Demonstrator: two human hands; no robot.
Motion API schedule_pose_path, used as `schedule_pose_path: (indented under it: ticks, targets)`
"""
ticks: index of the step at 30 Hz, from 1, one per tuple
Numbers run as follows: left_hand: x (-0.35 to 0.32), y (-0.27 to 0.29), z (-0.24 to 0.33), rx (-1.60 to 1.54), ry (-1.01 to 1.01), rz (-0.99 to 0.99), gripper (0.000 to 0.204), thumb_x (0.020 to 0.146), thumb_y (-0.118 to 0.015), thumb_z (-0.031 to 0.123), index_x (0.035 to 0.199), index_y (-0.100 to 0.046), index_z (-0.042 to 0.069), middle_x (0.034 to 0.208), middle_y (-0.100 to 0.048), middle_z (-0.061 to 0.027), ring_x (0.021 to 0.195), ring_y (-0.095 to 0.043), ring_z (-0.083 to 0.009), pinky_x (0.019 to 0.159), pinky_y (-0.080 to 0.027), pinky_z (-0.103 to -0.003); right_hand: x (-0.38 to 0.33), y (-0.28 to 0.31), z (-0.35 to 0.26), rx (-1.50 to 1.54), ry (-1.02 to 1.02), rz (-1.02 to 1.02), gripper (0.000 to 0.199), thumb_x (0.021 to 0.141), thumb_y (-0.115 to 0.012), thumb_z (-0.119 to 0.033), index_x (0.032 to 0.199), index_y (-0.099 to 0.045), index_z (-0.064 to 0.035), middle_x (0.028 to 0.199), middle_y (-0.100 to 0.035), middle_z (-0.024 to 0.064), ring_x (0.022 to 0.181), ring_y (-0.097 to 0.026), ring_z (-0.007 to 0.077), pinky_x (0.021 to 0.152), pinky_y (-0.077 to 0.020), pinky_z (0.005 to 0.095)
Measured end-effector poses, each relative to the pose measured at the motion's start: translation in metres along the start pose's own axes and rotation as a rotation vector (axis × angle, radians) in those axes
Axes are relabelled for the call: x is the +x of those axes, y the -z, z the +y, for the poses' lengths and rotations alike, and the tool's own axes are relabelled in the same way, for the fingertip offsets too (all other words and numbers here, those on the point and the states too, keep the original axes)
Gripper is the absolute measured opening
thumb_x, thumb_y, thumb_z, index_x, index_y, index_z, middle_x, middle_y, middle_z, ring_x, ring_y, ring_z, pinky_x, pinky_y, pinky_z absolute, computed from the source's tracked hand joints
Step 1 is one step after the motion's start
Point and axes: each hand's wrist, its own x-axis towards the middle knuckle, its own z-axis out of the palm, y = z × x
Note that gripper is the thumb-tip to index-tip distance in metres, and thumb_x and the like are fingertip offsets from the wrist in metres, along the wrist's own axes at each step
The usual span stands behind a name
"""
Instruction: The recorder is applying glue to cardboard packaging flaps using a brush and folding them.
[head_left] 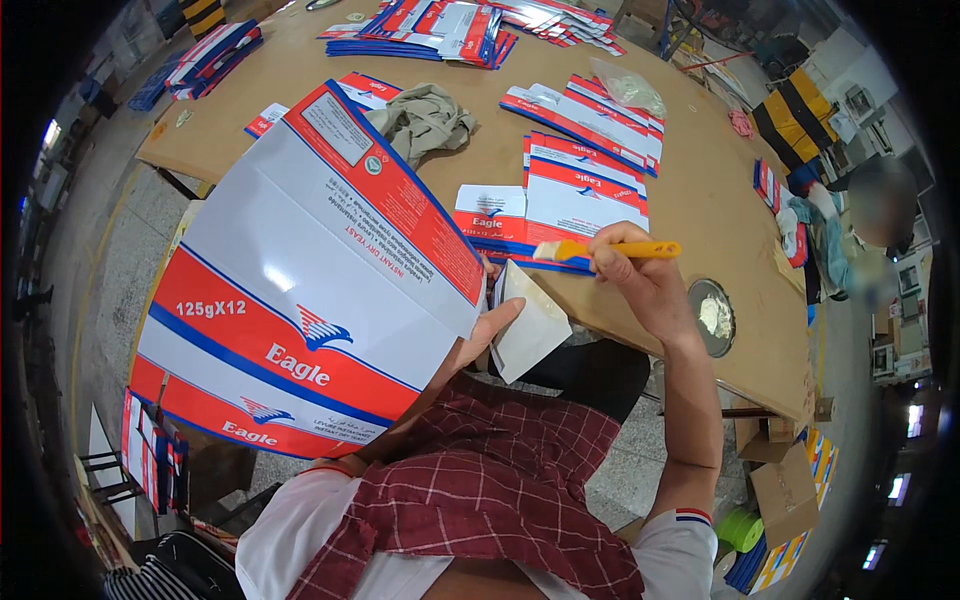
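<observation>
My left hand (484, 328) is closed on a large printed carton sheet (250, 250) in red, white and blue, held up at a tilt over the left side of the table. A plain whitish flap (530, 322) sticks out on the right of that hand. My right hand (645, 285) grips a paintbrush (572, 250) by its yellow handle. Its pale bristles point left, just above the flap and apart from it. Right of my right hand, near the table edge, sits a round dish (712, 318) with a pale, shiny substance in it.
Flat cartons (585, 190) in stacks lie ahead on the brown table (700, 200), with more piles (420, 35) at the far side. A crumpled grey cloth (422, 122) and a clear plastic bag (628, 88) lie among them. Another person (870, 230) is at the right.
</observation>
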Motion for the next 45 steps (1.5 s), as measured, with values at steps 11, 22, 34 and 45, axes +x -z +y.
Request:
schedule_pose_path:
  ticks: [11,22,34,45]
  targets:
    - [-0.002,0.002,0.002,0.024,-0.024,-0.157,0.045,0.070,-0.071,0.001,0.101,-0.039,0.009,0.095,-0.049,-0.0070,0.093,-0.048,-0.0180,0.083,-0.042,-0.034,0.015,-0.003,0.013,-0.208,0.121,-0.167,0.028,0.090,-0.048,-0.025,0.080,-0.051,0.0010,0.071,-0.048,0.0080,0.064,-0.048,0.0188,0.061,-0.0385,0.0285]
    - [-0.004,0.000,-0.010,-0.033,-0.105,-0.068,0.048,0.063,-0.079,0.014,0.098,-0.048,0.003,0.094,-0.050,-0.0065,0.087,-0.051,-0.0180,0.074,-0.043,-0.028,0.011,-0.015,0.001,-0.384,0.247,-0.109,0.020,0.086,-0.053,-0.016,0.079,-0.053,0.0028,0.075,-0.055,0.0113,0.068,-0.055,0.0257,0.061,-0.0414,0.0312]
    - [-0.004,0.001,0.012,-0.061,0.105,-0.151,0.047,0.071,-0.067,-0.004,0.105,-0.038,0.007,0.099,-0.049,-0.0081,0.098,-0.047,-0.0184,0.085,-0.042,-0.033,0.007,-0.014,0.012,-0.650,0.315,-0.085,0.020,0.085,-0.051,-0.016,0.078,-0.055,0.0013,0.076,-0.056,0.0127,0.067,-0.056,0.0293,0.061,-0.0433,0.0340]
    - [-0.005,-0.001,0.013,-0.211,0.190,-0.144,0.050,0.068,-0.068,-0.007,0.105,-0.039,0.008,0.098,-0.050,-0.0076,0.097,-0.048,-0.0187,0.085,-0.043,-0.033,-0.004,-0.007,0.006,-0.596,0.221,-0.034,0.021,0.085,-0.053,-0.019,0.078,-0.054,0.0005,0.076,-0.056,0.0126,0.066,-0.056,0.0286,0.059,-0.0421,0.0332]
